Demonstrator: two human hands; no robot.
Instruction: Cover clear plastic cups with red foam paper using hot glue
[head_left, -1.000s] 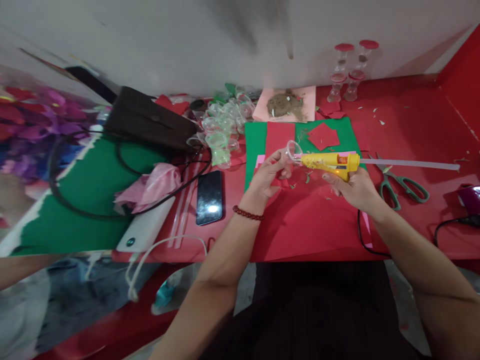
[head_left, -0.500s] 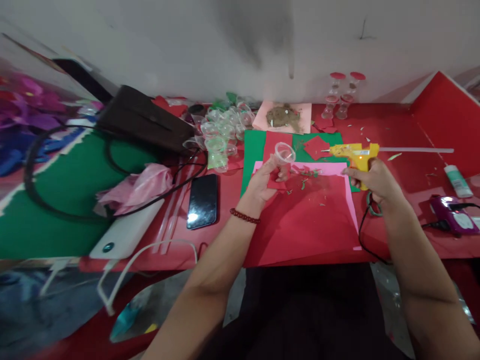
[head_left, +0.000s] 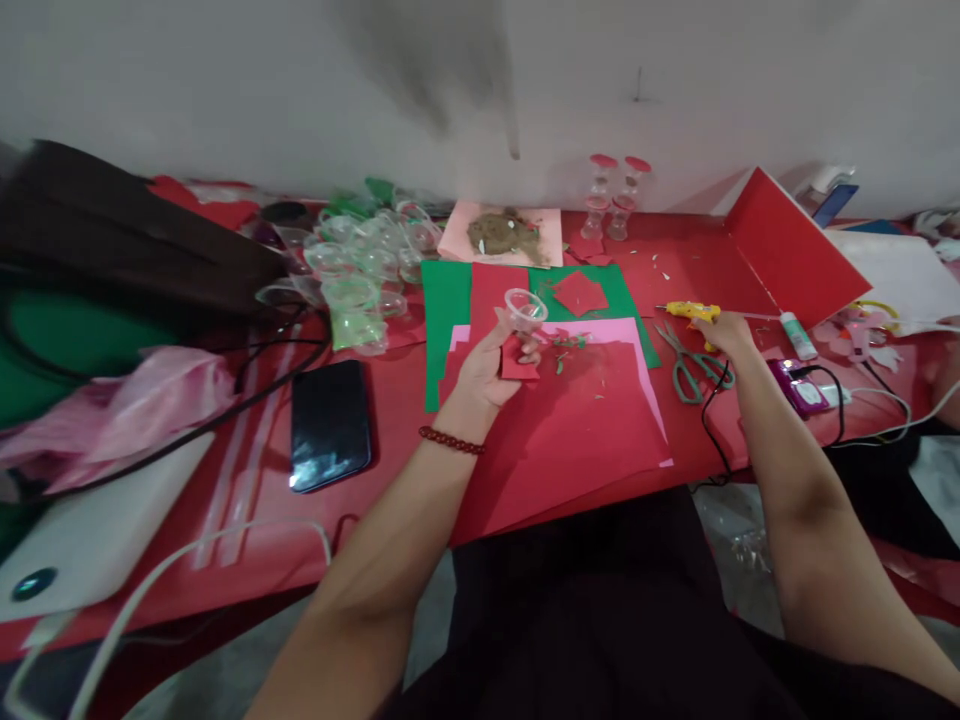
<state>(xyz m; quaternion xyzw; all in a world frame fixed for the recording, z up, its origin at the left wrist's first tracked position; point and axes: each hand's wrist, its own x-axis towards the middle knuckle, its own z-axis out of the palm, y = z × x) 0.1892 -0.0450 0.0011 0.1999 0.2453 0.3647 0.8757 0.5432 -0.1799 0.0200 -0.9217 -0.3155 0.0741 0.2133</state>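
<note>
Taking the large red sheet (head_left: 562, 430) on the desk (head_left: 409, 410) as landmark, the clear plastic cup (head_left: 526, 312) is by its far edge, toward its left side, mouth tilted up, gripped at the base by the curled fingers of the left hand (head_left: 489, 368). A small red paper piece (head_left: 517, 362) shows at those fingers; whether it is joined to the cup cannot be told. The yellow glue gun (head_left: 688, 310) is beyond the sheet's far right corner, its grip wrapped in the right hand (head_left: 724, 333). The gun's long axis runs roughly level, nozzle pointing left toward the cup, yet well apart from it. Scissors (head_left: 688, 357) lie right of the sheet.
</note>
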